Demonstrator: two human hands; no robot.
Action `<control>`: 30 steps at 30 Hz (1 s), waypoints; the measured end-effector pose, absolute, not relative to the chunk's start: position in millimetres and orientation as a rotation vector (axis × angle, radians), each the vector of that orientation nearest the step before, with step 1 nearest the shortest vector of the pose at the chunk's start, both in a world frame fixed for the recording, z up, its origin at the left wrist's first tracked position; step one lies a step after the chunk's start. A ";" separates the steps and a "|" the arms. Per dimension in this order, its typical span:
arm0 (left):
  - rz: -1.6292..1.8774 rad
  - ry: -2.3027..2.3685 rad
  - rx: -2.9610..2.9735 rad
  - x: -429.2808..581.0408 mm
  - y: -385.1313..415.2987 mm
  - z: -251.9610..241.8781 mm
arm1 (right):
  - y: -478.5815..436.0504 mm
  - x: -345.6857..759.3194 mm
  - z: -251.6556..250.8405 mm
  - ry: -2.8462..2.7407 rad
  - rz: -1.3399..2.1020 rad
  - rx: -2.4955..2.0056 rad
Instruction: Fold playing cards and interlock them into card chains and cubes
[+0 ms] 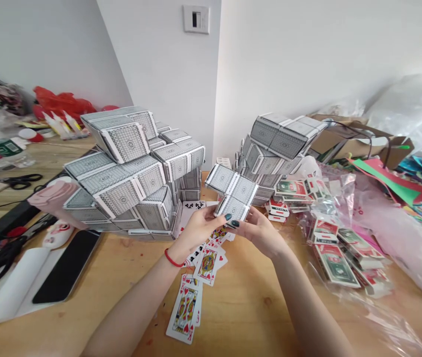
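Between my left hand [201,225] and my right hand [261,229] is a small block built of folded playing cards [237,191], grey patterned backs outward. Both hands grip its lower end, thumbs on the near face, and it is lifted above the table. Beneath my hands lie loose playing cards [208,263], face up and overlapping. Nearer to me rest a king of hearts [184,312] and other cards partly under it. A large stack of similar card blocks [129,183] rises to the left, and another stack of card blocks [276,144] stands behind on the right.
At left are a black phone [68,267], scissors [21,181], a computer mouse [58,234] and glue bottles [64,124]. On the right, card boxes [337,265] lie among clear plastic wrap, beside a brown paper bag [359,146] and coloured paper [393,181]. White walls stand behind the table.
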State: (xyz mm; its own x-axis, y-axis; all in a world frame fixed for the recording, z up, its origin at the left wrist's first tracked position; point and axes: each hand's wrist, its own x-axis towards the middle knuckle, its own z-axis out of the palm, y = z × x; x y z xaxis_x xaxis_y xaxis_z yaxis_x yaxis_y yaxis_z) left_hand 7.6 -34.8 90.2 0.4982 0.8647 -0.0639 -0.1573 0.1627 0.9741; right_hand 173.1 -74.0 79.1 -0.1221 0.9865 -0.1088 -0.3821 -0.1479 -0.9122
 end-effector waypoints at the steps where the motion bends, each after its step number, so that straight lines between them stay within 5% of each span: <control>1: 0.856 0.751 1.188 7.6 -34.3 89.6 | -73.8 173.5 79.3 -0.858 1.566 -0.927; 30: 1.146 0.896 1.488 15.7 -48.9 81.7 | -72.3 145.4 75.1 -0.748 1.346 -0.953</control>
State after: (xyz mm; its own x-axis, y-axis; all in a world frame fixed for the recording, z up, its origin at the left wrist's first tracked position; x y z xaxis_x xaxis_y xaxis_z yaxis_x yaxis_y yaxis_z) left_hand 15.7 -48.9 81.7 0.2725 0.9389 0.2104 -0.0228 -0.2123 0.9769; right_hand 145.4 -72.3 75.1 0.1049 0.9910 -0.0832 -0.4528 -0.0269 -0.8912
